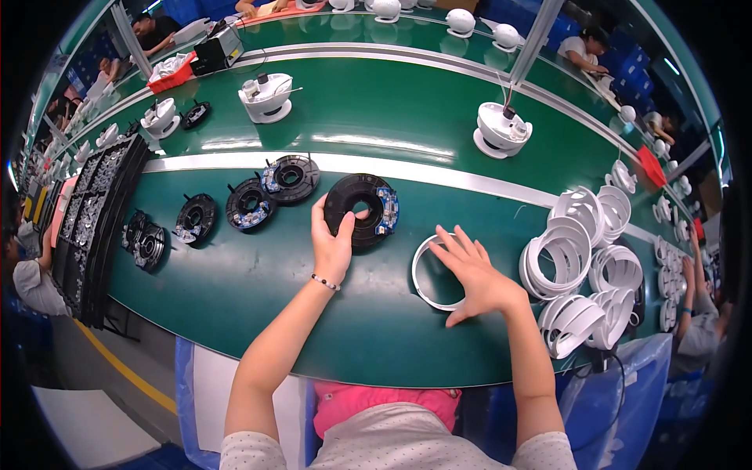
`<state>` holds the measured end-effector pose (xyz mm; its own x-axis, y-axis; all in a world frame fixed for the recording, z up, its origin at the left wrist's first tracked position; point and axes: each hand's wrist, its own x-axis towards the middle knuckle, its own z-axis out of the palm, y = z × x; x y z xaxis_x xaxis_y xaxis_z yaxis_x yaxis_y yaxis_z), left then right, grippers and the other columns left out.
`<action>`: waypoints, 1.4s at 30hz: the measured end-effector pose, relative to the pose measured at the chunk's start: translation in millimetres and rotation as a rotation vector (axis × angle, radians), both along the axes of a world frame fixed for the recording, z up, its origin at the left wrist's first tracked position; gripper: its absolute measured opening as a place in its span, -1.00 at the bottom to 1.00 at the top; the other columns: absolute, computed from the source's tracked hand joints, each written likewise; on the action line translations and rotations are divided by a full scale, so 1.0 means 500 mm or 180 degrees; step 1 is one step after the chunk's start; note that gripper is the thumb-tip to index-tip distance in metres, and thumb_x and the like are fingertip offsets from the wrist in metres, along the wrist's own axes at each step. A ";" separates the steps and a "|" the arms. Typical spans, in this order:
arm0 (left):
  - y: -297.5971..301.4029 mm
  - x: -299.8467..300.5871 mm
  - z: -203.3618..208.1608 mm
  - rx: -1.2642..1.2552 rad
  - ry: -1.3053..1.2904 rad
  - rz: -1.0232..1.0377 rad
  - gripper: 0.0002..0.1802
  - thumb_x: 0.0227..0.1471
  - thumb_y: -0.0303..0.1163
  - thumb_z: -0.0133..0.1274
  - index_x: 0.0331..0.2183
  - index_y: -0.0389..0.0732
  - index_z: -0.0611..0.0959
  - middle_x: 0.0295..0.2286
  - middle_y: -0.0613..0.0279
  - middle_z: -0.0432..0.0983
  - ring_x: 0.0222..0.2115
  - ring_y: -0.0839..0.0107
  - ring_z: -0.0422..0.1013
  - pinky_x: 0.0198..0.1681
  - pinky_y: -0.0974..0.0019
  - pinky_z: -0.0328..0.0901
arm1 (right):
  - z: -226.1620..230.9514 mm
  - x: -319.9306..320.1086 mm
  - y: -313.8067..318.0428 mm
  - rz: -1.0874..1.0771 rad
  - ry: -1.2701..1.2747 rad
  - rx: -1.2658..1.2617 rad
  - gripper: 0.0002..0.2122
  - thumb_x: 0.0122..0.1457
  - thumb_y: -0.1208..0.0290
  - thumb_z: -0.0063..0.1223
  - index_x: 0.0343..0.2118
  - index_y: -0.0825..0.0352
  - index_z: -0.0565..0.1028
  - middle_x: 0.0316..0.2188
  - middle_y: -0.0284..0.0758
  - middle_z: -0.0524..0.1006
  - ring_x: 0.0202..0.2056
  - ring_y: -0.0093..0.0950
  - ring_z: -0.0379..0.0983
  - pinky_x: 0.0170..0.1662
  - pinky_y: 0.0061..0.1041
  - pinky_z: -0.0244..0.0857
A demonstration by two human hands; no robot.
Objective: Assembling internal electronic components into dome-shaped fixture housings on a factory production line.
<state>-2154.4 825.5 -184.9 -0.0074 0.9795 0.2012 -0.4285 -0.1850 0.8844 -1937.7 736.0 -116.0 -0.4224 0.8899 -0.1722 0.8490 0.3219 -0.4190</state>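
My left hand (pixel 332 244) grips a round black plastic base (pixel 348 200) with a hole in its middle and a blue circuit board (pixel 386 210) along its right side. The base is held tilted up above the green table. To the right, my right hand (pixel 478 274) is spread over a thin white ring (pixel 420 276) lying on the table, and it hides part of the ring's right side. Whether the fingers touch the ring I cannot tell. Several similar black bases (pixel 251 205) with circuit boards lie to the left of my left hand.
White rings (pixel 558 258) are heaped in stacks at the right. A black tray (pixel 92 223) of small parts stands at the left. Beyond a metal rail (pixel 439 182), a green conveyor (pixel 376 102) carries white rounded housings (pixel 501 131). Other people sit along the line.
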 end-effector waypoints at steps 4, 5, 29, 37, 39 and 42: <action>-0.016 -0.002 -0.018 0.0119 0.0240 -0.0036 -0.57 -0.02 -0.61 -0.19 -0.07 -0.30 0.12 -0.20 0.11 0.29 -0.26 0.32 0.38 -0.17 0.36 0.26 | -0.003 -0.031 -0.012 -0.0530 -0.0562 0.0325 0.01 -0.59 0.11 0.35 0.06 0.30 0.06 0.11 -0.12 -0.09 0.10 -0.08 -0.15 -0.03 -0.04 0.00; -0.018 0.004 -0.024 0.0123 0.0214 -0.0082 -0.56 -0.02 -0.61 -0.20 -0.06 -0.30 0.11 -0.19 0.09 0.28 -0.26 0.33 0.38 -0.17 0.37 0.26 | -0.006 -0.038 -0.015 -0.1110 -0.0657 0.0486 -0.01 -0.54 0.01 0.31 0.04 0.35 0.08 0.09 -0.06 -0.03 0.06 -0.06 -0.04 -0.10 -0.05 0.12; -0.029 0.005 -0.028 0.0270 0.0134 -0.0404 -0.29 -0.31 -0.75 -0.16 -0.02 -0.31 0.06 -0.12 0.12 0.16 -0.06 0.40 0.13 0.02 0.33 0.02 | -0.038 -0.161 0.122 -0.1567 0.3506 0.0187 0.04 -0.41 0.20 0.33 0.05 0.58 -0.16 0.01 0.02 0.09 0.04 -0.28 0.07 0.06 -0.44 -0.03; 0.001 -0.053 0.042 -0.1271 -0.1791 -0.2051 -0.20 -0.08 0.26 -0.43 0.01 -0.18 0.18 -0.04 0.12 0.16 0.00 0.21 0.10 0.05 0.12 0.00 | -0.043 -0.222 0.152 -0.1328 0.2205 0.0651 0.10 -0.51 0.08 0.35 0.08 0.45 -0.12 -0.01 0.00 0.09 0.01 -0.18 0.09 0.05 -0.33 0.00; 0.013 -0.051 0.038 -0.1153 -0.1813 -0.1779 -0.29 -0.02 0.18 -0.44 -0.03 -0.20 0.26 -0.09 0.10 0.23 -0.06 0.25 0.19 0.01 0.19 0.08 | -0.034 -0.240 0.141 -0.1035 0.1806 0.0815 0.12 -0.52 0.02 0.34 0.08 0.45 -0.13 0.01 0.05 0.03 0.06 -0.10 -0.06 0.09 -0.27 -0.08; 0.016 -0.055 0.037 -0.1179 -0.1876 -0.1733 -0.32 -0.02 0.12 -0.40 -0.06 -0.24 0.30 -0.13 0.08 0.28 -0.10 0.26 0.24 -0.02 0.21 0.13 | -0.032 -0.244 0.133 -0.0850 0.1340 0.1126 0.16 -0.56 -0.01 0.34 0.09 0.45 -0.15 0.05 0.09 -0.03 0.08 -0.07 -0.13 0.10 -0.24 -0.14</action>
<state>-2182.1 833.3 -166.2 0.4766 0.8789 -0.0192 -0.7789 0.4323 0.4544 -2059.5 802.4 -132.1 -0.1444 0.9472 0.2864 0.7042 0.3017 -0.6427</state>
